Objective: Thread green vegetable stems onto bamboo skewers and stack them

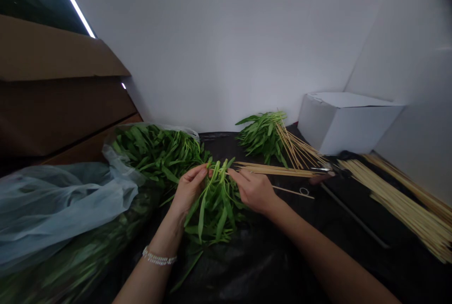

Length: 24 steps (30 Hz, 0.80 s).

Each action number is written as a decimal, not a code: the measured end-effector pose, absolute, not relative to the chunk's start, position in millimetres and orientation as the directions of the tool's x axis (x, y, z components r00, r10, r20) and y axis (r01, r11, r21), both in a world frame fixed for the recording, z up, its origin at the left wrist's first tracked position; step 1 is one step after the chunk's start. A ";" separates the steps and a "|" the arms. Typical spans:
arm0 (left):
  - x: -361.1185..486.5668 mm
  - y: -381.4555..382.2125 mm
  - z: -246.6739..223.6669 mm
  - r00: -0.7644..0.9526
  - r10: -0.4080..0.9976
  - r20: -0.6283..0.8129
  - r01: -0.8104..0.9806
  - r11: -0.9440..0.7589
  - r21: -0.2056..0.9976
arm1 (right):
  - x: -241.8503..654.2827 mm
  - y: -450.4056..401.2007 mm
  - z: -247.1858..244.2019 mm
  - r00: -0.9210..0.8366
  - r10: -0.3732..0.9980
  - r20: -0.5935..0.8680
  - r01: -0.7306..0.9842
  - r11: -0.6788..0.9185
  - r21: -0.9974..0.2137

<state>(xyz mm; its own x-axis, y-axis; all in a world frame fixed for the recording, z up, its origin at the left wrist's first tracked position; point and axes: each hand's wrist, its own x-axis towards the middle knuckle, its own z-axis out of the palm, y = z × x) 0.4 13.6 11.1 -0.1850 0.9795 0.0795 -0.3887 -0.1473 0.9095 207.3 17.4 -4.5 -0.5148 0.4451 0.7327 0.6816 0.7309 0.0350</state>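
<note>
In the head view, a bunch of leafy greens (pixel 212 214) lies between the two hands, over the dark surface (pixel 268 266). Its long axis runs front to back: the cut stems (pixel 223 165) point away from the person, level with the fingertips, and the leaves fan toward the person, between the wrists.

Beyond the hands, the surface reaches back to the white wall (pixel 219 50). Left of the left hand, a heap of greens (pixel 155 148) in a clear bag (pixel 70 196) crowds close. Beyond and right of the right hand lies another bunch (pixel 259 134), with thin sticks running rightward from its stems; nearer, a row of sticks (pixel 275 169) points left to right. Just right of the right hand's knuckles lies a single stick (pixel 291 192).

The left hand (pixel 190 184) is narrow, thumb and forefinger pinching the bunch's left side by the stems. The right hand (pixel 256 191) is curled, forefinger touching the stems from the right; I cannot tell what its hidden fingers hold.
</note>
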 end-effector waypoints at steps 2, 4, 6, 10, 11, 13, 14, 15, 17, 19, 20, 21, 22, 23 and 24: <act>0.6 13.8 10.2 -0.187 0.980 0.072 -0.381 -0.140 0.914 | 207.2 17.2 -4.2 -0.513 0.446 0.733 0.684 0.729 0.034; 0.9 13.5 9.1 -0.186 0.981 0.058 -0.384 -0.127 0.915 | 206.9 17.3 -4.5 -0.511 0.445 0.735 0.687 0.726 0.038; 1.6 12.8 8.6 -0.188 0.981 0.044 -0.393 -0.116 0.912 | 206.5 17.5 -5.1 -0.508 0.445 0.738 0.692 0.721 0.043; 3.6 11.0 9.6 -0.179 0.984 0.008 -0.409 -0.082 0.909 | 205.6 17.4 -6.4 -0.507 0.465 0.726 0.701 0.712 0.034; 4.0 10.7 10.1 -0.178 0.984 -0.001 -0.411 -0.073 0.909 | 205.4 17.3 -6.7 -0.506 0.472 0.722 0.703 0.710 0.029; 4.6 10.2 10.9 -0.188 0.982 -0.010 -0.409 -0.069 0.910 | 204.9 16.9 -7.4 -0.505 0.481 0.716 0.706 0.708 0.022; 4.8 10.2 11.2 -0.197 0.980 -0.012 -0.404 -0.069 0.912 | 204.7 16.8 -7.7 -0.505 0.486 0.714 0.707 0.707 0.019; 4.8 10.2 11.5 -0.206 0.978 -0.012 -0.398 -0.073 0.915 | 204.5 16.6 -8.0 -0.505 0.491 0.710 0.709 0.705 0.016; 4.7 10.7 11.9 -0.217 0.976 -0.007 -0.386 -0.079 0.919 | 204.1 16.4 -8.6 -0.506 0.504 0.700 0.713 0.701 0.011; 4.4 11.4 12.1 -0.214 0.977 0.000 -0.375 -0.082 0.924 | 203.8 16.3 -9.3 -0.507 0.512 0.693 0.717 0.697 0.009; 4.3 11.8 12.2 -0.211 0.977 0.006 -0.369 -0.085 0.925 | 203.7 16.3 -9.6 -0.507 0.510 0.694 0.716 0.698 0.009; 4.1 12.2 12.1 -0.209 0.978 0.009 -0.365 -0.087 0.927 | 203.5 16.4 -10.0 -0.507 0.505 0.698 0.713 0.701 0.011; 3.9 12.5 12.0 -0.209 0.978 0.010 -0.363 -0.087 0.928 | 203.3 16.4 -10.5 -0.508 0.499 0.703 0.710 0.704 0.013; 3.7 12.7 11.9 -0.210 0.978 0.009 -0.361 -0.086 0.929 | 203.1 16.5 -10.9 -0.508 0.492 0.707 0.707 0.707 0.016; 3.5 12.8 11.7 -0.213 0.977 0.005 -0.359 -0.083 0.930 | 202.9 16.5 -11.2 -0.507 0.488 0.710 0.707 0.707 0.018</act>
